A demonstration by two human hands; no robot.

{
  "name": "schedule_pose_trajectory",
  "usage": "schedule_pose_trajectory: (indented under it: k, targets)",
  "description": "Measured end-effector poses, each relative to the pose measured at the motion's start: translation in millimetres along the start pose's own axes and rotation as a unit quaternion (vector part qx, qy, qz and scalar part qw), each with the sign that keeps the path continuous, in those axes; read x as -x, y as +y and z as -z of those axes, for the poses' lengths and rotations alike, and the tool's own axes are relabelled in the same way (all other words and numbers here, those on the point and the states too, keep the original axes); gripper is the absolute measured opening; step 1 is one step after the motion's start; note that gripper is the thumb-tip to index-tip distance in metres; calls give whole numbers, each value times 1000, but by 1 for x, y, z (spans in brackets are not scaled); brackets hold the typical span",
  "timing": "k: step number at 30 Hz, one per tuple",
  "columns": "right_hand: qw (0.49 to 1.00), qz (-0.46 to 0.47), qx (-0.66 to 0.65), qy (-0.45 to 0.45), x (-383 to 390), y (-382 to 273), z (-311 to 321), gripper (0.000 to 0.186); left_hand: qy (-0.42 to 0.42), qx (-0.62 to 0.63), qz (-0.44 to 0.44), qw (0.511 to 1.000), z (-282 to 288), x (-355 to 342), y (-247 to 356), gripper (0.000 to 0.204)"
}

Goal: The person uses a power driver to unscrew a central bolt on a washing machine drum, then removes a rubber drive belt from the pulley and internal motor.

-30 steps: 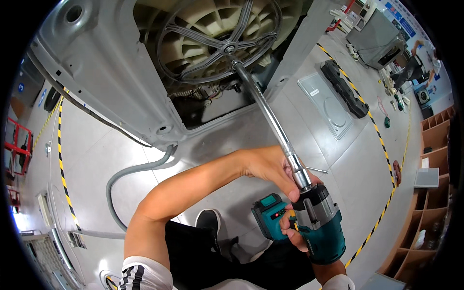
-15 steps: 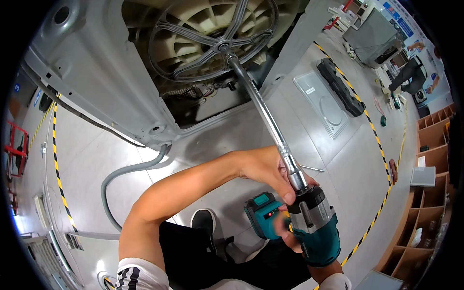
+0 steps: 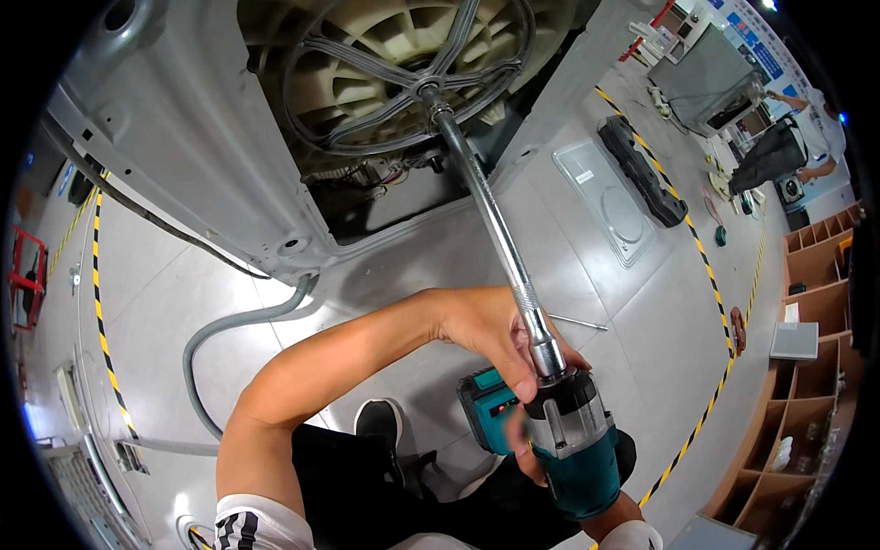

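Note:
A teal and black cordless impact wrench point(image 3: 579, 472) is in my right hand point(image 3: 524, 451), whose fingers close around its grip; the palm is hidden behind the tool body. A long chrome extension bar point(image 3: 500, 225) runs from the wrench's nose up to the hub of a spoked metal pulley point(image 3: 367, 66). Its far end, with a socket, sits on the hub's centre. My left hand point(image 3: 490, 332) wraps the bar's near end, thumb against the wrench's nose. The pulley lies before a cream plastic tub point(image 3: 376, 23) inside the open back of a grey washing machine cabinet point(image 3: 197, 137).
A grey drain hose point(image 3: 191, 353) curves over the floor at left. To the right lie a thin metal rod point(image 3: 579, 323), a clear-looking panel point(image 3: 605, 202) and a black tool case point(image 3: 642, 172). Wooden shelving point(image 3: 793, 403) lines the right; another person point(image 3: 788, 151) stands far right.
The wrench and both hands have shifted slightly left in the view, with the bar still on the hub. The other person at the far right shows more fully now.

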State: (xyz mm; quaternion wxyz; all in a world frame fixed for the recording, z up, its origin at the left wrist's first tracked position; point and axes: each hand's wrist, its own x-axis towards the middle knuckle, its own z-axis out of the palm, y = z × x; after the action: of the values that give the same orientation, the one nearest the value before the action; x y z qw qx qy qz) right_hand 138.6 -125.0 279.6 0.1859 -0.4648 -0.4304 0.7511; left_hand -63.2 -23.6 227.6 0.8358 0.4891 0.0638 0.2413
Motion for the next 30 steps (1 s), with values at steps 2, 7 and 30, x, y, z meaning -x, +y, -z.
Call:
schedule_pose_trajectory:
  k: [2,7,30]
  targets:
    - [999,28,-30,16,-1,-9,-12,24,-29,26,-15,999,2,4,-4,73]
    - [965,-96,-230,87,-6,-9,-11,19,-38,24,-15,999,-1,4,-4,73]
    - [995,97,36,7,5,4,-5,34,-26,31,-14,999,0,3,-9,74]
